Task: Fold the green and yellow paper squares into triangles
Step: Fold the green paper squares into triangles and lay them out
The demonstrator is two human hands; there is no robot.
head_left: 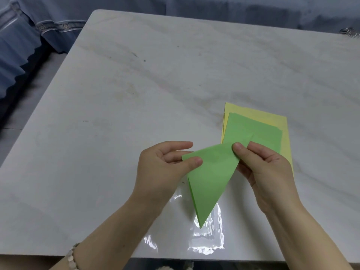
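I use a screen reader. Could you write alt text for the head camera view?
A person's left hand and right hand hold up a folded green paper triangle, each pinching an upper corner, over a white marble table. Behind it, more green paper lies on yellow paper.

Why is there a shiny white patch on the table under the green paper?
Head view: that patch is glare, light bouncing off a wrinkly, glossy spot on the table. Head view: the green paper is evenly lit, with no harsh shadow. Head view: the table's edges look a bit bent because the lens is wide-angle.
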